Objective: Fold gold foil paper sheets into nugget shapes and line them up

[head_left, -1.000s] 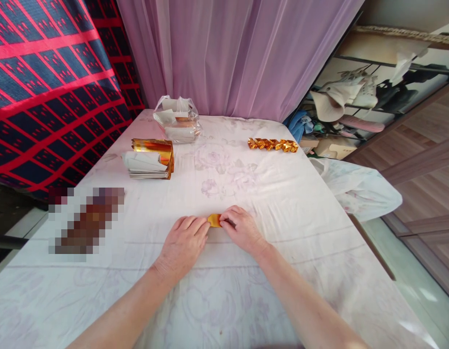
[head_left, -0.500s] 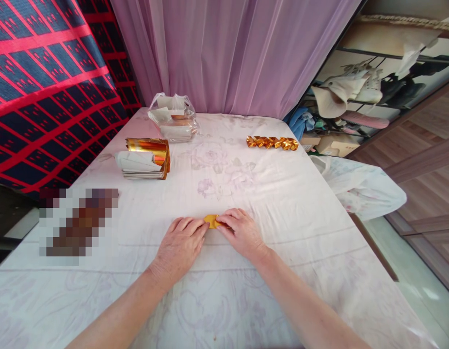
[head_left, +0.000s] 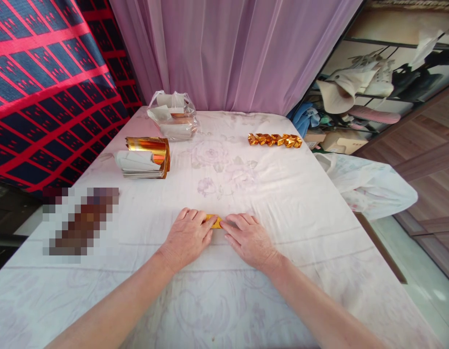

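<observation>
Both hands have slid closer; left hand (head_left: 188, 237) and right hand (head_left: 250, 239) press flat on the gold paper (head_left: 214, 221), lying 9-to-3 between fingertips on the desk (head_left: 282, 203).

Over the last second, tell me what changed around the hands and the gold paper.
The right hand flattened and spread its fingers out on the cloth, uncovering a little more of the gold paper piece. The left hand slid slightly toward it, fingertips on its left end. Both hands kept pressing the piece to the table. The gold folded chain, the stack of gold sheets and the plastic bag stayed put.
</observation>
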`<action>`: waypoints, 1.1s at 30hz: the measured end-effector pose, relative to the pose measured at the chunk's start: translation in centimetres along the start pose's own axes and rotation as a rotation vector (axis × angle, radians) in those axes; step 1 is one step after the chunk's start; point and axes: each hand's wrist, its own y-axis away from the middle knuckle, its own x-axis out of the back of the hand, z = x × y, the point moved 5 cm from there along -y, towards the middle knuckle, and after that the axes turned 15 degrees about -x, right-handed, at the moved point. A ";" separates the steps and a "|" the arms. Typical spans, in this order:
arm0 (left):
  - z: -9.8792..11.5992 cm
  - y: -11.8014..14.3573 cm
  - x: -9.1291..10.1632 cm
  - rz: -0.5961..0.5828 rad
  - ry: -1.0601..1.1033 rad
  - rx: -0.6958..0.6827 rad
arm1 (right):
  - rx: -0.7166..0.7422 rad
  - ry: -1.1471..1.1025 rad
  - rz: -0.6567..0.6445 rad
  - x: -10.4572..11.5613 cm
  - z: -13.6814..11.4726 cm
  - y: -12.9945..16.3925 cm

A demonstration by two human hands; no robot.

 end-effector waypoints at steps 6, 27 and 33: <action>-0.7 0.2 -0.5 0.012 0.050 0.024 | 0.057 -0.008 0.031 0.7 0.5 1.0; -1.6 0.2 -0.6 0.045 0.210 0.071 | -0.091 0.085 -0.007 0.5 1.1 2.0; -1.5 0.1 -1.1 0.171 0.206 0.162 | -0.130 0.071 0.028 0.4 0.9 2.3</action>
